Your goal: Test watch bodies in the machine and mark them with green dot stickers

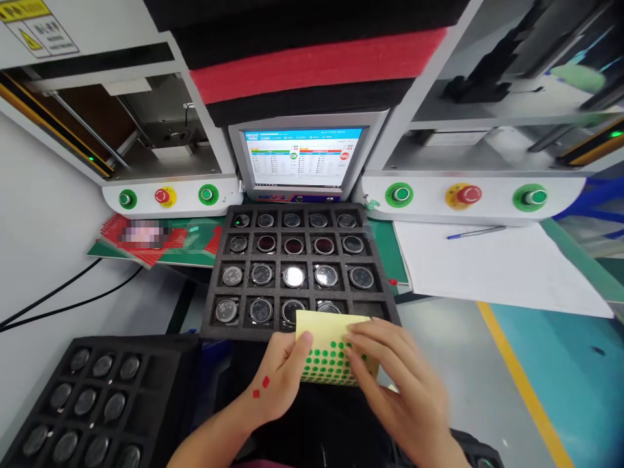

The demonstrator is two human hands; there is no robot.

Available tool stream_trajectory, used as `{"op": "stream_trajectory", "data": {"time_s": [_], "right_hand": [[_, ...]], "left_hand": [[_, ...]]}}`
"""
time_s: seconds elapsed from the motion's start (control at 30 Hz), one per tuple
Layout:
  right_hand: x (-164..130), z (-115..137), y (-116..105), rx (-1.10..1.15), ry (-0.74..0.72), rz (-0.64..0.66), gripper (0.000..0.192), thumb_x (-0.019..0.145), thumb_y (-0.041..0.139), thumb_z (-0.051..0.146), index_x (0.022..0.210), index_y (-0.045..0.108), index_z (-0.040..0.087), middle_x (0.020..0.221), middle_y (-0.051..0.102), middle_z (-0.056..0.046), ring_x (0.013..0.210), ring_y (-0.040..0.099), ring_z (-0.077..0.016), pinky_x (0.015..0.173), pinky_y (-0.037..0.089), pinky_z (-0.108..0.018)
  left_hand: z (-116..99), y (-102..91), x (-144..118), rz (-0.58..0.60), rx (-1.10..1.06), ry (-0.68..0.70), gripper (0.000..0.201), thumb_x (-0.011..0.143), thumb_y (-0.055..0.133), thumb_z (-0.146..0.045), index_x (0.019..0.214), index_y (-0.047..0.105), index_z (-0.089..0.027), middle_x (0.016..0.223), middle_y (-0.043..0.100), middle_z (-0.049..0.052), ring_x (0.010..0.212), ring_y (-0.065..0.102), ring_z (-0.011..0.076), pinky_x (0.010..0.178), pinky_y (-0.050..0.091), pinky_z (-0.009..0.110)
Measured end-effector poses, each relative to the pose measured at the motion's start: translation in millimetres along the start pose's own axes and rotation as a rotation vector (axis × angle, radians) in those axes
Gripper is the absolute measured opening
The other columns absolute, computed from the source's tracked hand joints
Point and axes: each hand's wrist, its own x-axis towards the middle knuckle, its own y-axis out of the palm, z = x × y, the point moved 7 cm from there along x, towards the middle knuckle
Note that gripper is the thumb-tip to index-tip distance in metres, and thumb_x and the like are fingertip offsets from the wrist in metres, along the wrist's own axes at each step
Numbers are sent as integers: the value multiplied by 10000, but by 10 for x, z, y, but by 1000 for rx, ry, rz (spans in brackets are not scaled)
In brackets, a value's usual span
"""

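Note:
My left hand [280, 377] is closed on a pale yellow sheet of round green stickers [322, 327], its thumb across the left edge. The fingers of my right hand [412, 370] are bent over the sheet's right side, among the green dots. Whether a single sticker sits between those fingertips I cannot make out. Two small red stickers [260, 388] are on the back of my left hand. Just beyond the sheet, a black foam tray [211, 312] holds rows of round watch-like pieces [262, 311]. One near-right pocket has no piece, and the sheet covers part of the front row.
A second foam tray [158, 370] with round pieces stands at the lower left. Behind are a monitor [302, 162] and machine panels with green buttons [401, 194] and red emergency stops [469, 195]. White paper [453, 266] with a pen [475, 232] lies at right.

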Motion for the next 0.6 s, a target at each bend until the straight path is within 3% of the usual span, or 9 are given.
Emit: {"op": "stream_trajectory", "data": {"time_s": [0.1,0.27,0.47,0.6], "right_hand": [[-56,18,129,25,17,-14,138,881,591,55,980,628,143,918,670,-74,889,623,-169,885,511,-371],[-128,73,159,23,0,22,127,905,580,93,972,647,178,915,707,-36,864,643,-167,922,475,-419],[-173,183,158,-12,-42,45,117,908,574,87,938,666,152,933,734,-51,846,648,-173,961,429,-427],[-179,232,173,-56,-93,27,107,898,582,74,913,666,138,917,743,-65,827,657,-185,953,429,-432]], "left_hand": [[-9,8,-57,22,42,49,616,848,436,-708,590,489,-152,588,397,-4,574,311,113,528,273,247],[-25,-4,-116,4,98,75,607,878,389,-690,541,335,-187,546,284,-34,537,235,97,498,195,264],[1,-12,-163,32,-7,-31,622,814,437,-735,512,304,-208,521,273,-50,514,217,93,501,198,267],[156,-70,-180,-41,-65,-141,648,721,507,-788,483,336,-210,517,311,-40,536,256,106,526,196,273]]}}
